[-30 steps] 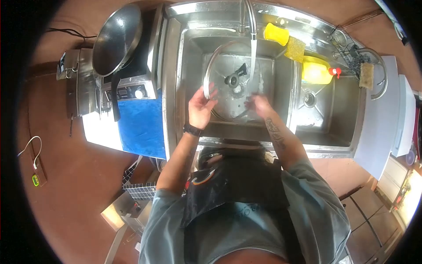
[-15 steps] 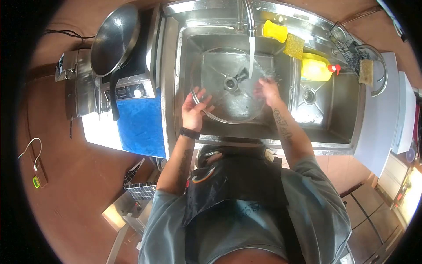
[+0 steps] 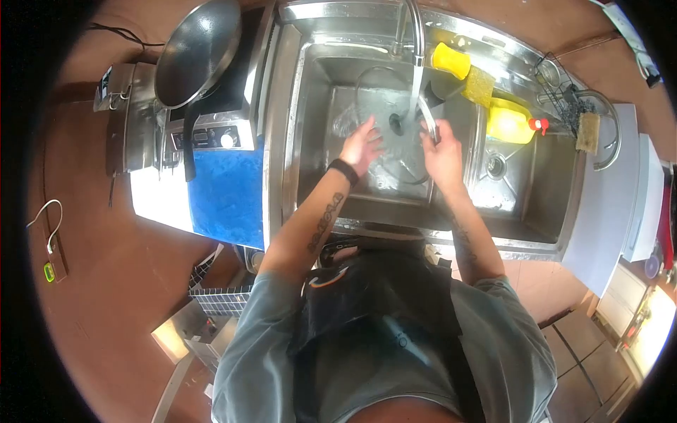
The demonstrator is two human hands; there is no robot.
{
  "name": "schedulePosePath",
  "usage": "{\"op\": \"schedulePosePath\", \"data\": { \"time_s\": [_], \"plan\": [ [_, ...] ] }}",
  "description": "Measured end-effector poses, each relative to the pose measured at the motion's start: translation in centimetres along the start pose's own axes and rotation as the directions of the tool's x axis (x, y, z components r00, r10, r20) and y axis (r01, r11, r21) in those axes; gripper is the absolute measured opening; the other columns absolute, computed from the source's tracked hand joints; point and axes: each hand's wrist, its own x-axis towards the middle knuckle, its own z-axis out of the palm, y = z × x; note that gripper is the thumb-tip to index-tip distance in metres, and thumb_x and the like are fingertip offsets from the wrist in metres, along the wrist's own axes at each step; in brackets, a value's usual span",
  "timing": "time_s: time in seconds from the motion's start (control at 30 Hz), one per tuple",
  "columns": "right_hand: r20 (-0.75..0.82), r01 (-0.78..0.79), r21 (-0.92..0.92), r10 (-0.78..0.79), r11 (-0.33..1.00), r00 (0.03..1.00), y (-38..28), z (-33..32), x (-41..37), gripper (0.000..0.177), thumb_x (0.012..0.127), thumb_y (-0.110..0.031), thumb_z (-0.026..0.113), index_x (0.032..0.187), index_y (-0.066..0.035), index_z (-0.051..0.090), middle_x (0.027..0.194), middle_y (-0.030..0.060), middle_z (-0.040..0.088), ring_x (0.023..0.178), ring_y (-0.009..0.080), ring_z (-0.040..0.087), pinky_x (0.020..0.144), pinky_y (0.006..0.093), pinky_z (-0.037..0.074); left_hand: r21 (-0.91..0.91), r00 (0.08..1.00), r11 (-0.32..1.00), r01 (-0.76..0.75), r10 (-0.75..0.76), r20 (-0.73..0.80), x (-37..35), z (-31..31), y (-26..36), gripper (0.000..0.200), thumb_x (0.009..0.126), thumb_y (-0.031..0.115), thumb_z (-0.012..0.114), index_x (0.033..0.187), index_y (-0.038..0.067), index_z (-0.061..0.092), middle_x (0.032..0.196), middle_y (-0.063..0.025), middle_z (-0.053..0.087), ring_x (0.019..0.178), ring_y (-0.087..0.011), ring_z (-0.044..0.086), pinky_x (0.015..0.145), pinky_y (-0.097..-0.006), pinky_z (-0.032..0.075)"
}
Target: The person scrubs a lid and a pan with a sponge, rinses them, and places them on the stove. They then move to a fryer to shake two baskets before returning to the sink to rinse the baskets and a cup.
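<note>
A round clear glass lid [image 3: 402, 158] with a metal rim is tilted inside the left sink basin [image 3: 310, 141]. My right hand [image 3: 443, 151] grips its rim on the right side, fingers closed around the edge. Water from the faucet [image 3: 419, 42] runs down onto the lid close to that hand. On the other side, my left hand [image 3: 362, 146] has its fingers spread and holds nothing, close by the lid's left part.
Behind the basin divider are a yellow sponge [image 3: 451, 61], a scouring pad [image 3: 478, 87] and a yellow detergent bottle [image 3: 509, 121]. A wok [image 3: 197, 56] rests on the cooktop at left, beside a blue cloth [image 3: 227, 194]. A wire rack [image 3: 556, 76] stands at the back right.
The lid has gone from lying broad and flat to tilted, its rim now in my right hand. My left hand has let go of the rim and moved right.
</note>
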Motion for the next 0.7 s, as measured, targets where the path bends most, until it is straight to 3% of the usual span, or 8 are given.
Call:
{"op": "schedulePosePath", "data": {
  "time_s": [0.1,0.23,0.37,0.47,0.53,0.57,0.67,0.7],
  "plan": [
    [0.012,0.296,-0.383,-0.316,0.875,0.949,-0.1,1.1,-1.2,0.031,0.085,-0.008,0.067,0.115,-0.007,0.058,0.103,0.0130,0.070,0.082,0.0342,0.069,0.072,0.0434,0.058,-0.224,0.993,0.975,0.010,0.016,0.114,-1.5,5.7,3.1,0.081,0.090,0.030,0.069,0.152,0.000,0.026,0.145,-0.0239,0.043,0.135,-0.0406,0.042,0.100,-0.0547,0.044],
    [0.173,0.608,-0.380,-0.592,0.697,0.787,1.6,1.7,-1.7,0.036,0.086,-0.011,0.068,0.121,-0.008,0.061,0.119,0.0103,0.066,0.103,0.0298,0.067,0.082,0.0412,0.058,-0.036,0.991,0.991,-0.126,0.127,0.038,0.6,4.2,1.9,0.049,0.093,0.005,0.051,0.138,0.000,0.032,0.128,-0.0242,0.051,0.107,-0.0467,0.062,0.085,-0.0549,0.053],
    [0.363,0.557,-0.138,-0.481,0.819,0.798,2.7,-0.5,-2.0,0.039,0.086,-0.018,0.072,0.122,-0.006,0.062,0.122,0.0131,0.065,0.111,0.0318,0.064,0.092,0.0407,0.054,-0.204,0.988,0.975,-0.083,0.108,0.114,0.5,-1.3,-0.2,0.043,0.093,0.003,0.049,0.134,0.002,0.038,0.128,-0.0232,0.051,0.121,-0.0482,0.054,0.098,-0.0648,0.049],
    [0.167,0.399,-0.153,-0.374,0.904,0.912,6.9,-1.5,-1.3,0.049,0.087,-0.027,0.073,0.130,-0.007,0.058,0.127,0.0181,0.062,0.118,0.0363,0.059,0.100,0.0414,0.048,-0.207,0.997,0.976,-0.069,0.075,0.024,-1.0,-4.4,-0.9,0.024,0.100,0.013,0.050,0.122,0.004,0.052,0.124,-0.0159,0.056,0.120,-0.0434,0.058,0.093,-0.0579,0.055],
    [-0.107,-0.056,-0.239,0.031,0.969,0.994,9.2,-1.4,0.4,0.058,0.090,-0.033,0.071,0.134,-0.002,0.051,0.125,0.0218,0.062,0.122,0.0384,0.056,0.103,0.0420,0.045,-0.193,0.997,0.979,-0.063,0.069,0.025,-2.0,-6.0,-1.0,0.024,0.102,0.018,0.048,0.121,0.003,0.054,0.121,-0.0129,0.059,0.119,-0.0406,0.059,0.092,-0.0543,0.055],
    [-0.106,-0.053,-0.239,0.029,0.970,0.994,10.5,-0.8,1.2,0.058,0.090,-0.033,0.071,0.134,-0.002,0.051,0.125,0.0218,0.062,0.122,0.0384,0.056,0.103,0.0420,0.045,-0.175,0.997,0.983,-0.061,0.068,0.032,-2.3,-6.5,-0.9,0.026,0.104,0.022,0.046,0.120,0.003,0.056,0.117,-0.0098,0.061,0.118,-0.0377,0.061,0.092,-0.0507,0.056],
    [-0.075,-0.366,0.254,0.395,0.895,0.916,11.9,-0.4,2.0,0.057,0.094,-0.037,0.066,0.131,0.003,0.049,0.114,0.0204,0.065,0.109,0.0359,0.064,0.093,0.0427,0.052,-0.131,1.000,0.991,-0.018,0.021,0.021,-2.6,-7.7,-1.4,0.031,0.106,0.025,0.041,0.122,0.002,0.055,0.109,-0.0054,0.065,0.111,-0.0319,0.065,0.089,-0.0442,0.058],
    [0.143,-0.496,0.492,0.495,0.716,0.857,10.3,-1.5,2.0,0.052,0.096,-0.037,0.065,0.124,0.004,0.051,0.108,0.0190,0.066,0.100,0.0332,0.067,0.086,0.0414,0.056,-0.219,0.987,0.976,0.004,0.032,0.159,-0.1,-10.4,-3.1,0.034,0.107,0.026,0.039,0.123,0.001,0.055,0.104,-0.0064,0.067,0.092,-0.0274,0.068,0.078,-0.0394,0.058]
  ]
}}
